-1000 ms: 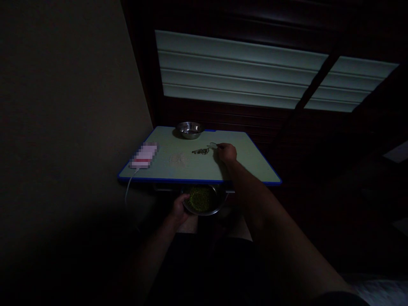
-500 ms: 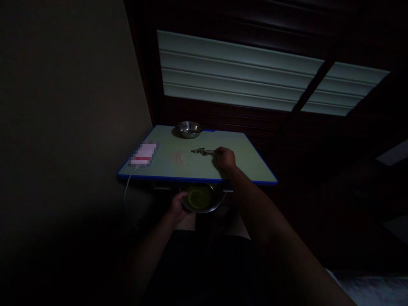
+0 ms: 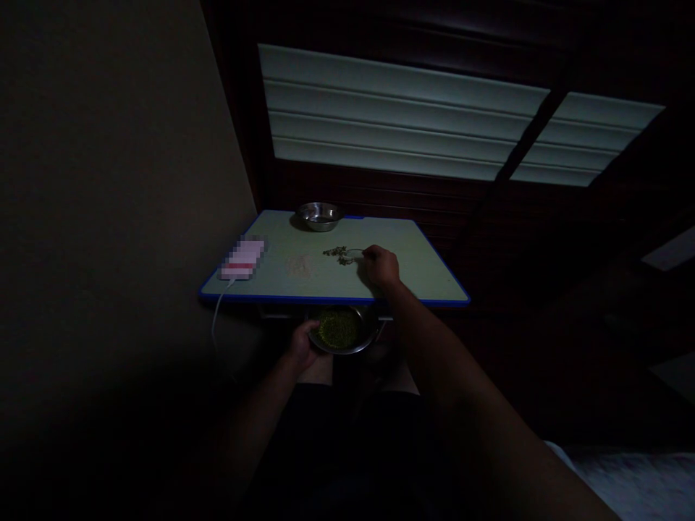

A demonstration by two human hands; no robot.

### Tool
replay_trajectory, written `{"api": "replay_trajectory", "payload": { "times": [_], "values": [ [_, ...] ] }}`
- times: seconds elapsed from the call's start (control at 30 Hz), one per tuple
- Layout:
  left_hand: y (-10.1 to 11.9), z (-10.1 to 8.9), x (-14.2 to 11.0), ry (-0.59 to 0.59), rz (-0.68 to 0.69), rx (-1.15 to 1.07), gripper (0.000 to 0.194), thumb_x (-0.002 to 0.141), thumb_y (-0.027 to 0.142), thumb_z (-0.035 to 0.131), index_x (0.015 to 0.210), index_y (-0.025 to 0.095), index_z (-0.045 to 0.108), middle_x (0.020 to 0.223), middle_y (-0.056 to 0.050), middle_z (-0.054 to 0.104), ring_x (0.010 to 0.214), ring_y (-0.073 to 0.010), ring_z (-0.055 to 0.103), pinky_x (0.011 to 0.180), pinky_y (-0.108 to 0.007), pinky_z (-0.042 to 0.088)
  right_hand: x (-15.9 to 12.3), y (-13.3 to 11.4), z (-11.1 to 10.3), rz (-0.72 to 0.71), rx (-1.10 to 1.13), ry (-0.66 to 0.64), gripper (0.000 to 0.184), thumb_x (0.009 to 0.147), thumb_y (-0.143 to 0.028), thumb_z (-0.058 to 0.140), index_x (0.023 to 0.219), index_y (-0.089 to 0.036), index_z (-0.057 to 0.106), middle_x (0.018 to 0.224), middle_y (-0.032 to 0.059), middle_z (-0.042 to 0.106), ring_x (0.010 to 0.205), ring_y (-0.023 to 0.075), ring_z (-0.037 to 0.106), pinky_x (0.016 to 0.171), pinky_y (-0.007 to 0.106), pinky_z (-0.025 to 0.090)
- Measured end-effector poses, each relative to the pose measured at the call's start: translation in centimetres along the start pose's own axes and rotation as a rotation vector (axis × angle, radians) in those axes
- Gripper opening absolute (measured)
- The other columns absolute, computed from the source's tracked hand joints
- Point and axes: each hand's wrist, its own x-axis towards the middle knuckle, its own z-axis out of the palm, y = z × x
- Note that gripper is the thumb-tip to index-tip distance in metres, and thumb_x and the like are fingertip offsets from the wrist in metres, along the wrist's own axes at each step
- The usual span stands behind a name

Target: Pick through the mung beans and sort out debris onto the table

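Observation:
My left hand (image 3: 305,346) grips the left rim of a metal bowl (image 3: 355,350), thumb over the edge. Small green grains (image 3: 339,329), perhaps beans, lie inside the bowl, which sits just below the table's front edge. Above the pale tabletop (image 3: 407,278), my right hand (image 3: 382,266) is closed around the handle of a spoon (image 3: 355,251). The spoon's tip points left, at a small scatter of dark grains (image 3: 337,253) on the table. To the left of those lies a pale, thin patch of fine grains (image 3: 299,265).
A second metal bowl (image 3: 320,218) stands at the table's back edge. A blurred-out phone (image 3: 243,259) with a white cable (image 3: 215,318) lies at the left. Behind the table rises a dark slatted door (image 3: 391,116); a wall (image 3: 135,181) borders the left side.
The dark grains have spread a little, with some now lower beside the spoon. My right hand stays near the same spot, and my left hand keeps its hold. The view has shifted slightly.

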Motion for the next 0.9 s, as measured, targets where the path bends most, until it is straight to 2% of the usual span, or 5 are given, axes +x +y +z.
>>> {"api": "replay_trajectory", "payload": {
  "times": [0.17,0.4,0.53,0.73,0.9],
  "values": [
    [0.1,-0.2,-0.1,-0.004,-0.003,0.000,0.031,0.070,0.018,0.057,0.096,0.010,0.072,0.087,-0.013,0.077,0.087,-0.0291,0.072,0.092,-0.048,0.052,-0.2,-0.2,-0.6,0.138,-0.037,0.087,0.025,0.079,-0.018,0.054,0.098,-0.020,0.070,0.099,0.0084,0.072,0.092,0.0211,0.064,0.083,0.030,0.047],
    [0.0,-0.2,0.0,0.018,0.005,0.008,0.032,0.070,0.018,0.056,0.097,0.011,0.072,0.084,-0.011,0.077,0.085,-0.0277,0.072,0.092,-0.048,0.052,-0.1,0.1,-0.8,0.290,-0.115,0.136,0.021,0.072,-0.022,0.058,0.089,-0.022,0.069,0.090,0.0091,0.073,0.087,0.0226,0.065,0.079,0.032,0.047],
    [0.0,-0.2,0.1,0.004,0.017,0.013,0.029,0.070,0.018,0.056,0.094,0.010,0.072,0.084,-0.012,0.077,0.084,-0.0272,0.072,0.091,-0.046,0.053,-0.2,0.1,-0.8,0.288,-0.115,0.141,0.019,0.069,-0.022,0.059,0.084,-0.022,0.070,0.086,0.0091,0.073,0.083,0.0224,0.066,0.076,0.032,0.047],
    [0.1,0.0,-0.1,0.021,0.009,0.009,0.025,0.070,0.017,0.056,0.089,0.012,0.072,0.082,-0.011,0.077,0.081,-0.0264,0.072,0.090,-0.045,0.053,-0.3,-0.5,-0.9,0.243,-0.112,0.076,0.020,0.069,-0.022,0.057,0.084,-0.021,0.070,0.087,0.0092,0.073,0.085,0.0232,0.066,0.077,0.031,0.047],
    [0.0,-0.2,-0.1,0.017,0.018,0.013,0.028,0.070,0.017,0.057,0.093,0.011,0.072,0.083,-0.011,0.077,0.084,-0.0272,0.072,0.092,-0.046,0.053,-0.4,-0.7,-1.2,0.245,-0.103,0.097,0.022,0.071,-0.022,0.055,0.086,-0.022,0.070,0.090,0.0090,0.074,0.088,0.0237,0.066,0.078,0.031,0.047]
  ]
}}
